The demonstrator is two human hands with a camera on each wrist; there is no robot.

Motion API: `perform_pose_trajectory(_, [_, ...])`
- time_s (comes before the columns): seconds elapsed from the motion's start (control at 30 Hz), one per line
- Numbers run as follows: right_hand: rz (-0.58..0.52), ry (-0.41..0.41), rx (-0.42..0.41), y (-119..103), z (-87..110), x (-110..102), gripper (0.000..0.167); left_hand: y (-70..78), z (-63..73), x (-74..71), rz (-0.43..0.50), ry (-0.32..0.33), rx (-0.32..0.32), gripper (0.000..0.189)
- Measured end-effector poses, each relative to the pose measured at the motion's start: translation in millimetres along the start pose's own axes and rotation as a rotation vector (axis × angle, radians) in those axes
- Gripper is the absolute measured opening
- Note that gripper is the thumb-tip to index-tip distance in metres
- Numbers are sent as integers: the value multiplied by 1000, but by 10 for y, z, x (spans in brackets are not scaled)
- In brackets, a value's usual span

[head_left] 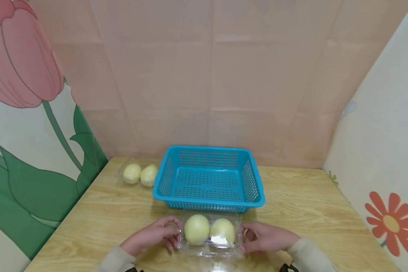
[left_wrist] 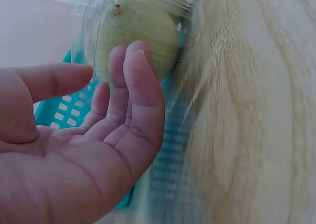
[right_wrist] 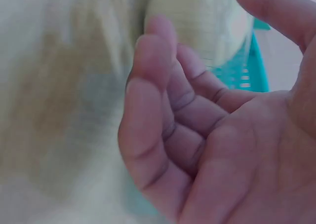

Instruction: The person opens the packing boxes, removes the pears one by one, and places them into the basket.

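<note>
A clear plastic box [head_left: 209,247] holding two pale yellow-green pears [head_left: 197,229] is in front of the blue basket in the head view. My left hand [head_left: 159,235] is at the box's left end, and my right hand [head_left: 265,237] at its right end. In the left wrist view, the thumb and loosely bent fingers [left_wrist: 143,81] stand apart before the box and a pear [left_wrist: 133,31]. The right wrist view shows bent fingers [right_wrist: 145,120] in front of a pear [right_wrist: 197,21], with the thumb away from them. Whether the fingertips touch the box is unclear.
A blue perforated plastic basket [head_left: 209,200] stands behind the box, with no contents visible. Left of the basket, another clear package with two pears [head_left: 132,173] sits on the wooden table [head_left: 302,196]. A beige backdrop [head_left: 210,75] rises behind; flower-printed panels flank the table.
</note>
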State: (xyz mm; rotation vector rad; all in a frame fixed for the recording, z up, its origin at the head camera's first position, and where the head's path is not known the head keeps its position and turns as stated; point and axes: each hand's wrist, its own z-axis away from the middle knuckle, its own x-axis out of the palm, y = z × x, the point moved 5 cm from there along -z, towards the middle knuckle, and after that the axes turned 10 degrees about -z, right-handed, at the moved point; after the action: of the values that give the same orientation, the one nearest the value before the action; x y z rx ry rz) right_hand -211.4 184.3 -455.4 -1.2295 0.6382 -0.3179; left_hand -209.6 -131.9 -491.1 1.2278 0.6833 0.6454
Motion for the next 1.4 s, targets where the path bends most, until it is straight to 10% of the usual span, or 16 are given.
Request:
perform_pose_trajectory(0.2, [358, 225, 7, -304, 22, 10, 26, -51, 10, 15, 68, -85, -3, 12])
perform_pose_trajectory(0.4, [678, 389, -192, -778, -163, 302, 23, -53, 12, 1, 92, -104, 17, 11])
perform_pose_trajectory(0.7, [1015, 357, -422, -1064, -639, 957, 22, -52, 90, -4, 106, -211, 15, 27])
perform_pose_trajectory(1.4, [1304, 453, -615, -1062, -945, 1325, 15, -70, 87, 10, 89, -238, 43, 33])
